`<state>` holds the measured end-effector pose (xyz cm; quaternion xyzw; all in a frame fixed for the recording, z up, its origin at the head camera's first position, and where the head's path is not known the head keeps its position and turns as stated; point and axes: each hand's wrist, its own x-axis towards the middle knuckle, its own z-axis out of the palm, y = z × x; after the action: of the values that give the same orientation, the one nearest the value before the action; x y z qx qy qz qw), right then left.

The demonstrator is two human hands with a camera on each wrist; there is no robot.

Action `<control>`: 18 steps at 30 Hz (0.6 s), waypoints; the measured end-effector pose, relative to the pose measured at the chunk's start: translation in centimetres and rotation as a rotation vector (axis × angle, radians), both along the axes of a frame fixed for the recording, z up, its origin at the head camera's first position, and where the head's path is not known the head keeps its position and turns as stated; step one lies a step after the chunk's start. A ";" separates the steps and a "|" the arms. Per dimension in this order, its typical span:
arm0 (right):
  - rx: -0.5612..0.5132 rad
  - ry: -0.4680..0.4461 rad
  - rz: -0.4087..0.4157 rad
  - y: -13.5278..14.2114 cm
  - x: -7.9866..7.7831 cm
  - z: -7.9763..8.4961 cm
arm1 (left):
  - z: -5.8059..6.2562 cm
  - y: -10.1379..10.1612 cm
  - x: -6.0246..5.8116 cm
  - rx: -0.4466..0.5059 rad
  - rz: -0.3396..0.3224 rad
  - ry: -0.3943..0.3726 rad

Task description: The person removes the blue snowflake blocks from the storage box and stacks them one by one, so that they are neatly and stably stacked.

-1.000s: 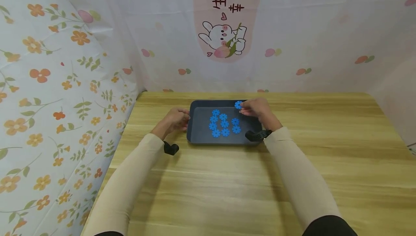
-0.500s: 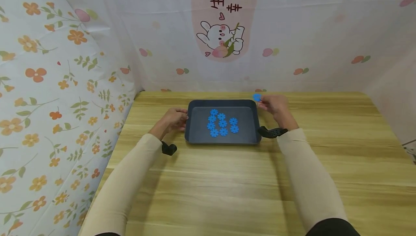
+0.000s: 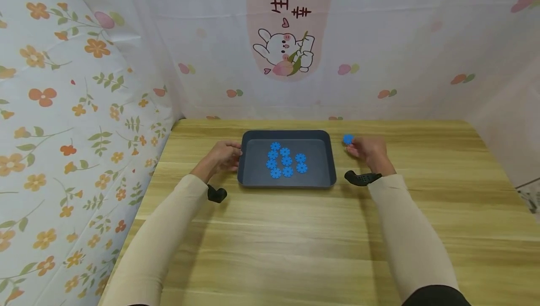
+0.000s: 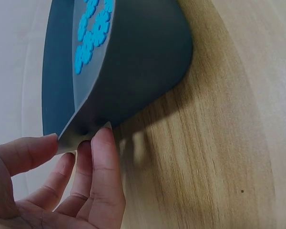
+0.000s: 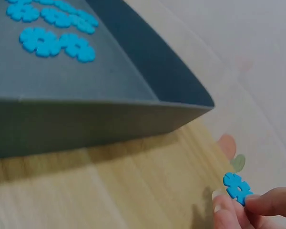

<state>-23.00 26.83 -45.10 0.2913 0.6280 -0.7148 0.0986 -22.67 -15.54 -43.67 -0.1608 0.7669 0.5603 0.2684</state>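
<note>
A dark grey rectangular tray (image 3: 319,167) lies on the table with several blue notched snowflake discs (image 3: 287,160) on its floor. My left hand (image 3: 222,157) grips the tray's left wall; in the left wrist view the thumb (image 4: 31,153) is at the rim and the fingers (image 4: 106,176) press the outer side. To the right of the tray, my right hand (image 3: 371,151) pinches one blue snowflake disc (image 5: 237,188) between thumb and fingertips. That disc is outside the tray, close over the table; whether it touches the wood cannot be told.
The wooden table (image 3: 270,240) reaches back to a white printed cloth (image 3: 202,39). A flowered cloth (image 3: 63,156) hangs along the left edge. Black wrist mounts (image 3: 363,178) sit at both wrists.
My right hand has carried the blue snowflake disc from above the tray's back right corner out to the right, then lower towards the table. My left hand stays at the tray's left wall.
</note>
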 end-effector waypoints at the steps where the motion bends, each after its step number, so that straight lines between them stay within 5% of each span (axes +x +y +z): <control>1: 0.003 -0.004 -0.002 0.1 0.0 -0.2 | 0.0 0.0 0.0 -0.001 0.001 -0.001; 11: 0.040 -0.037 0.021 0.4 0.7 -0.5 | 0.3 -0.1 0.2 -0.005 -0.010 -0.016; 18: 0.164 -0.054 0.066 0.1 0.9 -0.6 | 0.3 -0.2 0.1 -0.017 -0.013 -0.019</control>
<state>-22.09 26.92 -45.65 0.2968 0.6909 -0.6492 0.1147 -22.55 -15.69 -43.34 -0.1633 0.7700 0.5507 0.2778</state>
